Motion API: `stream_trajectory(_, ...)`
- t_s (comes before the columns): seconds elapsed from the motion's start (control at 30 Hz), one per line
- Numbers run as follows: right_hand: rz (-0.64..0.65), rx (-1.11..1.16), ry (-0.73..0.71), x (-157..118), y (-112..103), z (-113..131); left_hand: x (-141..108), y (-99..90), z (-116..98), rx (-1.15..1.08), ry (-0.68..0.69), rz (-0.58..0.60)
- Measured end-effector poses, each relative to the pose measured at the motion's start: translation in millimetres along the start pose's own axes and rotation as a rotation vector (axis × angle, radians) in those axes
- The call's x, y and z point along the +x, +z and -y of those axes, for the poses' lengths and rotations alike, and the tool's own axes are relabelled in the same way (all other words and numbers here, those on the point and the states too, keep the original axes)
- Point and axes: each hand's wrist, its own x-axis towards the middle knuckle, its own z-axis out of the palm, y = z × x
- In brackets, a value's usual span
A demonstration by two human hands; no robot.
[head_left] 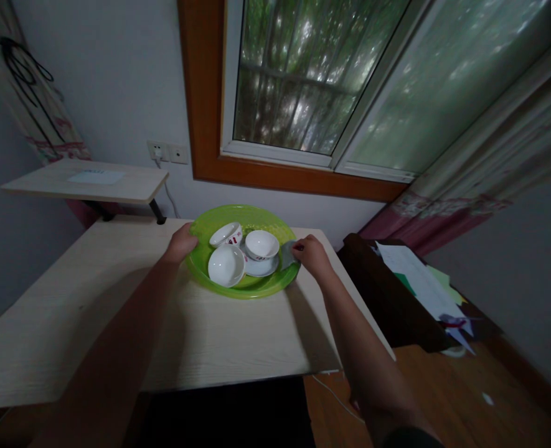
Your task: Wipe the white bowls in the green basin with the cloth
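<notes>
Green basin (256, 290) of white crockery, held at both sides above the back part of the pale table (238, 336).

Three white bowls (262, 244) and a white plate (262, 267) are contained in the basin; the plate is partly covered by the right-hand bowl, and the back-left bowl is tilted. The basin's left rim is gripped by the left hand (180, 243), its fingers bent at the edge and partly hidden. At the basin's right rim, a grey cloth-like piece (287, 254) is pinched between the fingertips of the right hand (311, 254). Whether the basin's underside is touched by the table cannot be told. A raised shelf (139, 182) is seen left of and behind the basin, and a window (303, 81) is set into the wall behind it.
</notes>
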Motion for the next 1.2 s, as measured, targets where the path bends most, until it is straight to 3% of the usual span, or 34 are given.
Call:
stream_trajectory(0.17, 0.137, -0.250, -0.084, 31, -9, 21, 3, 1.9, 5, -0.047, -0.019, 0.011)
stream_trajectory(0.47, 0.097, -0.356, -0.171, 66, 9, 35, 13, 5.7, 15, -0.033, -0.053, -0.006)
stream_trajectory(0.73, 0.116, -0.351, -0.133, 45, 4, 22, 9, 6.4, 11, -0.042, -0.091, -0.042)
stream_trajectory(1.0, 0.103, -0.095, -0.086, 2, 4, -4, 4, 5.1, 7, -0.039, -0.067, -0.059)
stream_trajectory(1.2, 0.073, -0.095, -0.098, 17, 9, -7, 7, 5.4, 13, -0.055, -0.039, -0.017)
